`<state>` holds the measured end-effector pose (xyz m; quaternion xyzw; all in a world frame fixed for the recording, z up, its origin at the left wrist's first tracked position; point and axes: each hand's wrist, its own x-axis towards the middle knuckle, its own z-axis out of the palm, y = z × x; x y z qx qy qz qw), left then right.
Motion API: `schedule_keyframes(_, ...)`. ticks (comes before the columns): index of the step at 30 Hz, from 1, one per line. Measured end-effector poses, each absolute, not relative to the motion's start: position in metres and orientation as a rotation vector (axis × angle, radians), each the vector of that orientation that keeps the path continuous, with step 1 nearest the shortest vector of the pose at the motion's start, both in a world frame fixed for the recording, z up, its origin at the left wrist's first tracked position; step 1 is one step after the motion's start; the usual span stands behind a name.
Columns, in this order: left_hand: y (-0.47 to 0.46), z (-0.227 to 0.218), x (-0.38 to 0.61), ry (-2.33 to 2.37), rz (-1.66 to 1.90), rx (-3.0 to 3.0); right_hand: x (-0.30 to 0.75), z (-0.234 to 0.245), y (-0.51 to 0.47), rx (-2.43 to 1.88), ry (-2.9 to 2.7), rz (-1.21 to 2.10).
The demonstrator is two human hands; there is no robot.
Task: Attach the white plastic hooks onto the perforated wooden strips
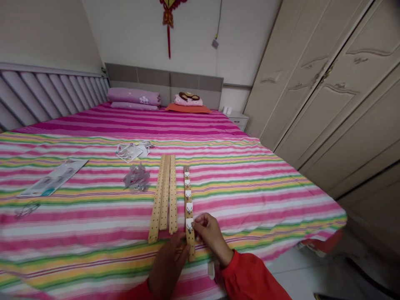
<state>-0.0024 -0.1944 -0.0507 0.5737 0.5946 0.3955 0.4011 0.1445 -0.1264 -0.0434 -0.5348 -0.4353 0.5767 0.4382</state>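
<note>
At the left of the striped bedspread [250, 200] lies a printed packaging card [53, 178], and further right, toward the far side, a clear plastic packet [133, 152]. Nearer, a small heap of loose hooks in clear plastic [136, 177] remains off the wood. Next come three bare perforated wooden strips [164, 196] side by side, with nothing mounted on them. The person's left hand [167, 266] is at the near end of a fourth strip [190, 233], its fingers against the wood; whether they grip it, I cannot tell. That strip, right of the others, already carries five white hooks in a row. The right hand [210, 237] pinches the nearest white hook [189, 224] between thumb and fingers.
</note>
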Motion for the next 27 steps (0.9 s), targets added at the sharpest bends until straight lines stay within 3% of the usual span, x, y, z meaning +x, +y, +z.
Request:
schedule_keyframes(10,-0.189,-0.051,0.001,1.413,1.033,1.51,0.159,-0.036,-0.134,-1.132,-1.638,0.873)
schedule_keyframes(27,-0.194,-0.051,0.011,1.365,1.09,1.133,0.157,-0.038,-0.122,-1.14,-1.647,0.901)
